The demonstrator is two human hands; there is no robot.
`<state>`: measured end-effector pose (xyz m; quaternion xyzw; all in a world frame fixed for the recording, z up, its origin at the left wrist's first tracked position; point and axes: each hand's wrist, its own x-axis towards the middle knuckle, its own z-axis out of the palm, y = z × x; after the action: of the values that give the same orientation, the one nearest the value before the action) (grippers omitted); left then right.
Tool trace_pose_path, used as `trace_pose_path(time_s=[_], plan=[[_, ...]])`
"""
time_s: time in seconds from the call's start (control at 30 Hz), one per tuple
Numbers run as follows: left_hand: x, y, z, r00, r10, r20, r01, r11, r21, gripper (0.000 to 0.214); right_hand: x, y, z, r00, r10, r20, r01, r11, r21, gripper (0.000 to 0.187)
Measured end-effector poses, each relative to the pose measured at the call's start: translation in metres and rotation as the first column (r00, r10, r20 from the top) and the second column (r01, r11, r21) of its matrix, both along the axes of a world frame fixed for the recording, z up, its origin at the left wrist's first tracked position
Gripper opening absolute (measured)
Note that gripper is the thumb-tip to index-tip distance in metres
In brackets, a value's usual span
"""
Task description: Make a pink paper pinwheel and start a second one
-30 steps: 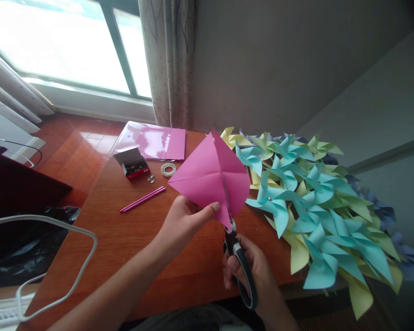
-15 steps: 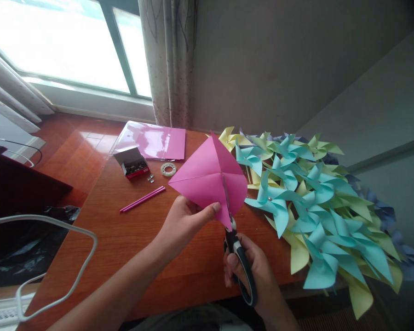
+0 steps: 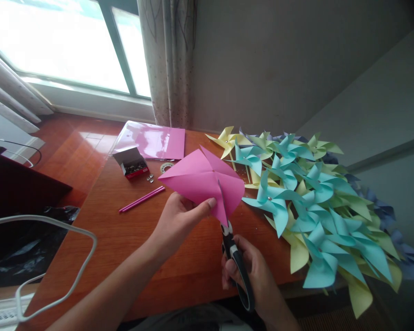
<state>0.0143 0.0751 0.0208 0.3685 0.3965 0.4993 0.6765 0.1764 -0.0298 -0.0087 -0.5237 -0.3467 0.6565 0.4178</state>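
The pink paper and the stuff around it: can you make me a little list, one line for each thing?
Left hand: pinches the thin pink paper sheet
Right hand: holds black-and-grey-handled metal scissors
Scissor blades: at the sheet, partly hidden
Near the left hand: two thin pink sticks; small open red cardboard box; loose shiny metal pieces
Behind the sheet: pale ring-shaped roll, partly covered
Picture's right: turquoise, yellow, green and purplish paper pinwheels
Surface: brown wooden table
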Motion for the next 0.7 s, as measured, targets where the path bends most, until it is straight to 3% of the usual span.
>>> trace_pose_path(time_s=[0.17,0.4,0.57,0.7], plan=[[-0.012,0.008,0.001,0.992,0.128,0.005,-0.128,0.991,0.032,0.015,0.005,-0.004,0.000,0.999,0.038,-0.018,-0.040,0.993,-0.111,0.055],[-0.019,0.016,0.007,0.957,0.196,0.215,-0.208,0.978,0.034,0.009,0.022,-0.010,0.003,0.992,0.089,0.089,-0.077,0.988,-0.132,0.051],[-0.017,0.014,0.015,0.952,0.183,0.243,-0.176,0.983,-0.052,0.015,0.031,-0.009,0.005,0.993,-0.072,0.098,0.074,0.997,-0.009,0.042],[-0.019,0.010,0.017,0.973,0.036,0.230,-0.009,0.993,-0.115,0.023,0.033,0.003,0.006,0.968,-0.243,0.061,0.235,0.965,0.115,0.038]])
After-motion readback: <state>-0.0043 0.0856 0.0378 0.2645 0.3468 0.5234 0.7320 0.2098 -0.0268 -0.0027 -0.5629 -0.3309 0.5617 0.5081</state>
